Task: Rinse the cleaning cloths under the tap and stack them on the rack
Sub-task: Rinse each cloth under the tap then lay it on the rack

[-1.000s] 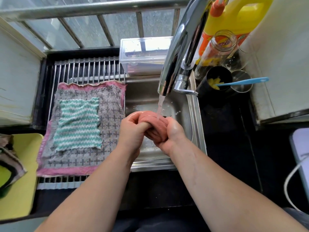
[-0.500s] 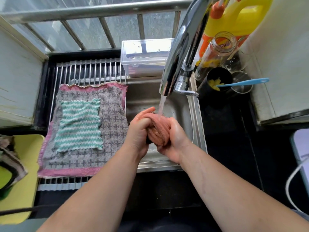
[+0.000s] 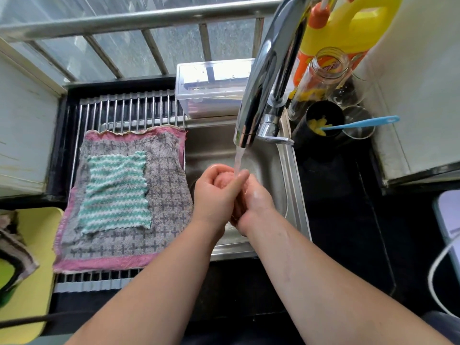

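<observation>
The pink cloth (image 3: 224, 179) sat wadded between our palms over the sink (image 3: 295, 190), directly under the tap (image 3: 261, 83) stream. Balled up like that, it showed no long axis or heading we could tell. Our left hand (image 3: 214, 195) and right hand (image 3: 256, 202) curled their fingers (image 3: 239, 179) round it. The rack (image 3: 124, 108), bearing a grey cloth (image 3: 161, 195) and a striped cloth (image 3: 114, 192), lay leftward, nearer our left hand.

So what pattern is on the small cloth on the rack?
The small cloth has teal and white zigzag stripes, head view.

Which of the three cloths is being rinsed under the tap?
The pink cloth, bunched between left hand and right hand under the stream; the green-striped cloth and grey cloth lie flat on the rack.
</observation>
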